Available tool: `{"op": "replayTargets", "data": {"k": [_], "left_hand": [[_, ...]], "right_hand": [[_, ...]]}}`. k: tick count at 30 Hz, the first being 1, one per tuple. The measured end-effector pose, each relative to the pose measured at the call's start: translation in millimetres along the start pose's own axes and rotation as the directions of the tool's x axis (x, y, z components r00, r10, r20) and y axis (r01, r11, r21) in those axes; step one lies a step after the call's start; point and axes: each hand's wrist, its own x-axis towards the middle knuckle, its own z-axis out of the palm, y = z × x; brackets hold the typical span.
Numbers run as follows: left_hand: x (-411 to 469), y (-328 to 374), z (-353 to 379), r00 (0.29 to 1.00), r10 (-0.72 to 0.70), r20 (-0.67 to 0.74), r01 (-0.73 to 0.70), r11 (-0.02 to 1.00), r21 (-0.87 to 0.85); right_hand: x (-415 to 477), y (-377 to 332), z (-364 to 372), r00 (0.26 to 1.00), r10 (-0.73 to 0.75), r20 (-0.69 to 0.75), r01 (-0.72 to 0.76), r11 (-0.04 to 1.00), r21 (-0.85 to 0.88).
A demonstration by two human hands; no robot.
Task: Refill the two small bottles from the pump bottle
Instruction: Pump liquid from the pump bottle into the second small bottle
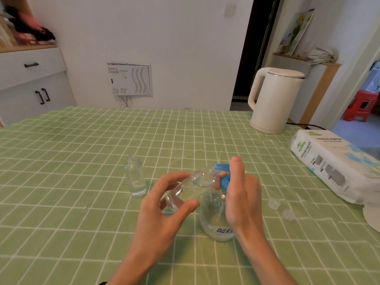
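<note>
My left hand (162, 206) grips a small clear bottle (191, 188) tilted on its side, its mouth at the blue pump head (223, 175) of the clear pump bottle (216, 221). My right hand (242, 194) rests on that pump head, its thumb raised beside it and the fingers wrapped over the far side. The pump bottle stands on the table under my right hand. A second small clear bottle (136, 179) stands upright and uncapped to the left, with a little liquid at its bottom. Two small clear caps (274, 203) (288, 214) lie on the cloth to the right.
The table carries a green checked cloth (82, 161). A cream electric kettle (273, 99) stands at the back right, its cord trailing off. A pack of tissue paper (331, 163) lies along the right edge. White cupboards and a wall are behind the table.
</note>
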Motion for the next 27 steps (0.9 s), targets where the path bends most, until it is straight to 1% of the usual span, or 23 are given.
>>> {"op": "replayTargets", "data": {"k": [7,10,13,15,16,18,20,22,24,25,27], "left_hand": [[0,-1,0,1.000,0.006,0.003,-0.006,1.000,0.004],[0,-2,1,1.000,0.009,0.002,-0.009,1.000,-0.001],[0,-1,0,1.000,0.003,-0.007,-0.003,1.000,-0.015],[0,0,0,1.000,0.007,-0.011,-0.007,1.000,-0.022],[0,0,0,1.000,0.011,-0.014,-0.012,1.000,-0.026],[0,1,1,1.000,0.014,-0.014,-0.014,1.000,-0.028],[0,1,2,1.000,0.010,-0.002,-0.010,1.000,-0.025],[0,2,1,1.000,0.010,0.002,-0.010,1.000,-0.028],[0,2,1,1.000,0.011,-0.004,-0.012,0.999,-0.035],[1,2,0,1.000,0.013,-0.005,-0.013,0.999,-0.039],[1,2,0,1.000,0.013,-0.002,-0.013,0.999,-0.042]], "right_hand": [[5,3,-2,1.000,-0.009,-0.004,0.009,1.000,0.021],[4,2,-4,1.000,0.014,0.015,-0.014,1.000,0.019],[4,-4,-8,0.994,0.043,0.097,-0.045,0.999,0.018],[10,-12,-15,0.972,0.132,0.193,-0.139,0.990,0.023],[16,-17,-20,0.958,0.176,0.226,-0.182,0.983,0.004],[34,-32,-29,0.943,0.226,0.243,-0.210,0.974,-0.089],[55,-49,-32,0.946,0.235,0.224,-0.193,0.961,-0.197],[70,-61,-28,0.960,0.194,0.200,-0.125,0.942,-0.312],[73,-62,-19,0.972,0.160,0.174,-0.068,0.895,-0.441],[72,-58,-14,0.970,0.173,0.170,-0.067,0.865,-0.497],[70,-51,-12,0.947,0.260,0.189,-0.130,0.847,-0.516]]}}
